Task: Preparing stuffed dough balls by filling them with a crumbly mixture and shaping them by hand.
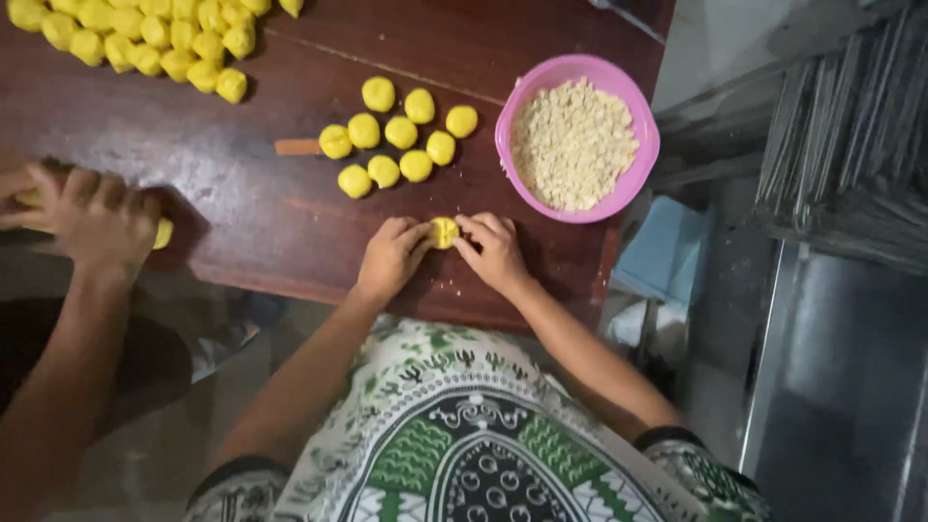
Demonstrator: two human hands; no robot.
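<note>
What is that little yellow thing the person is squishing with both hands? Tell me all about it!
The yellow dough piece is a small, soft-looking lump, bright yellow like the balls nearby. It sits on the dark wooden table near its front edge, just below the pink bowl. The left hand and right hand pinch it from both sides with their fingertips, so only its middle shows. Its top looks slightly hollowed.
</note>
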